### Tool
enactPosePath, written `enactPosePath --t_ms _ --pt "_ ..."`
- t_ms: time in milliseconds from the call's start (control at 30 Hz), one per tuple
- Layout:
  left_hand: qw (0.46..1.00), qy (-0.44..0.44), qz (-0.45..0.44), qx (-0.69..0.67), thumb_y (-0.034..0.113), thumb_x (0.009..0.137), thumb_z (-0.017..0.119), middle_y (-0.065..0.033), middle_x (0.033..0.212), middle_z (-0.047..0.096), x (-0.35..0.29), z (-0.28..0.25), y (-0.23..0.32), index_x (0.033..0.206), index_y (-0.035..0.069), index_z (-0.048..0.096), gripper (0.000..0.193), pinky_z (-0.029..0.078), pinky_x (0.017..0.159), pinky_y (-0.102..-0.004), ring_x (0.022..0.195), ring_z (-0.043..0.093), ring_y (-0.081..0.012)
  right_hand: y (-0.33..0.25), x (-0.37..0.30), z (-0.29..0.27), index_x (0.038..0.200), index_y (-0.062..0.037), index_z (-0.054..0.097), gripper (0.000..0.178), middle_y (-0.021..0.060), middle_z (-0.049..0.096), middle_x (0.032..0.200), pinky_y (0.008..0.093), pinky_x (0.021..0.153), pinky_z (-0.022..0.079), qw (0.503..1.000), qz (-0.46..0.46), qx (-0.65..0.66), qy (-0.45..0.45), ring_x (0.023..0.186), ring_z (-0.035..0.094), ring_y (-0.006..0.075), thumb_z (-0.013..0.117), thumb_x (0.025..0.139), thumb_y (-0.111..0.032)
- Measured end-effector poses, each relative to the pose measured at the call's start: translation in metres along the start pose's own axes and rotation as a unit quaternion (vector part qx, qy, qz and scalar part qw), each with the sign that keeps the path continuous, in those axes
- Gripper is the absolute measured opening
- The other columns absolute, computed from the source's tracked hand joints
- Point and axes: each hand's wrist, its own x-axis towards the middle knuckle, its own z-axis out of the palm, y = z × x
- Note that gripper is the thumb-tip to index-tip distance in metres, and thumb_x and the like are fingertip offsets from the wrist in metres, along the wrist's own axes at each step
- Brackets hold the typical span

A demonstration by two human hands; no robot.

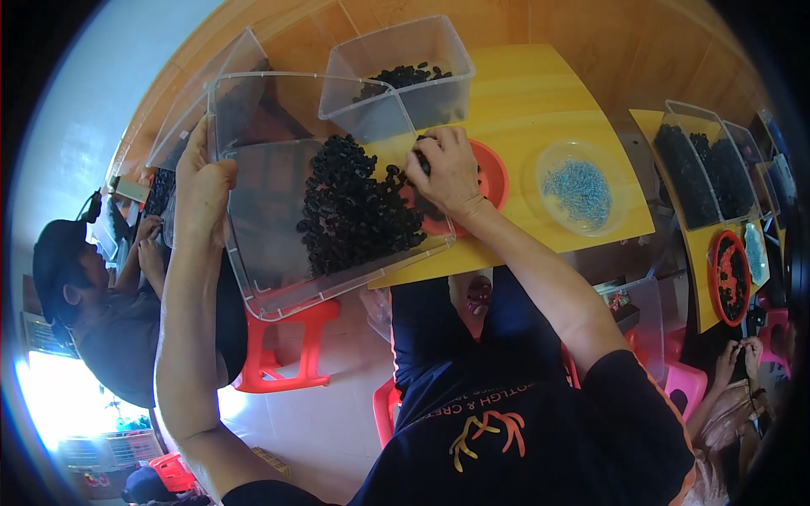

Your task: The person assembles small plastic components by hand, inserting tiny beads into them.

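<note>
My left hand [205, 181] is closed on the left rim of a large clear plastic box [270, 173], which tilts down to the right. Small black parts [350, 207] are heaped toward its right end. Curled over the box's right edge, my right hand [447, 173] grips some of the black parts above a red-orange bowl [489, 175]. My forearm and the box cover much of that bowl. What the small parts are exactly, I cannot make out.
On the yellow table [540, 84], a translucent bin [396, 51] holds more black parts at the back. A pale bowl [553, 152] of small bluish pieces stands right. A red stool [291, 346] is below. A person [110, 304] sits left; another person's hands [738, 358] show right.
</note>
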Motion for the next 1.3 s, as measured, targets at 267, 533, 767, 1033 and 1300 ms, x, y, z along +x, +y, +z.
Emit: enactPosePath --t_ms 267,533,767,1033,1300 --pt "0.999 0.034 0.017 -0.016 -0.011 0.064 0.042 -0.0139 0.148 0.04 0.004 -0.002 -0.013 0.147 -0.003 0.032 0.085 0.039 0.067 -0.0174 0.11 0.051 -0.0152 0.039 -0.008 -0.012 0.088 -0.0032 0.066 0.012 0.0137 0.062 0.1 0.0414 0.086 0.047 0.991 0.107 -0.004 -0.083 0.095 0.056 0.0345 0.063 0.079 -0.011" --pt "1.0 -0.011 0.006 -0.009 -0.01 0.062 0.041 -0.0125 0.148 0.041 0.001 0.004 -0.01 0.148 -0.002 0.032 0.087 0.041 0.074 -0.0173 0.121 0.05 -0.0174 -0.023 0.034 0.021 0.099 -0.0029 0.065 0.018 0.0137 0.062 0.109 0.0408 0.093 0.046 0.96 -0.052 0.157 -0.224 0.106 0.057 0.0327 0.062 0.085 -0.014" --pt "1.0 0.002 0.006 -0.027 -0.014 0.064 0.041 -0.016 0.151 0.035 0.0 0.007 -0.001 0.146 -0.007 0.03 0.083 0.041 0.082 -0.0182 0.129 0.043 -0.0175 -0.044 -0.002 0.065 0.124 -0.011 0.057 0.055 0.0172 0.051 0.127 0.0504 0.099 0.037 0.928 -0.056 0.113 -0.351 0.119 0.046 0.0374 0.063 0.085 -0.05" --pt "0.998 0.039 0.051 0.023 -0.014 0.063 0.042 -0.0179 0.152 0.034 0.005 -0.002 -0.019 0.146 -0.006 0.031 0.084 0.042 0.076 -0.0176 0.13 0.043 -0.0185 -0.037 0.004 0.028 0.116 -0.011 0.061 0.046 0.0151 0.054 0.119 0.0469 0.1 0.036 0.85 -0.157 -0.02 -0.503 0.116 0.048 0.0339 0.066 0.082 -0.041" --pt "1.0 -0.007 0.021 0.003 -0.013 0.063 0.041 -0.0186 0.154 0.031 0.007 -0.001 -0.009 0.147 -0.007 0.03 0.085 0.036 0.1 -0.0228 0.143 0.028 -0.0223 -0.037 -0.007 0.032 0.119 -0.0126 0.062 0.053 0.0159 0.052 0.128 0.048 0.104 0.033 0.882 -0.197 0.033 -0.427 0.123 0.046 0.034 0.065 0.084 -0.051"
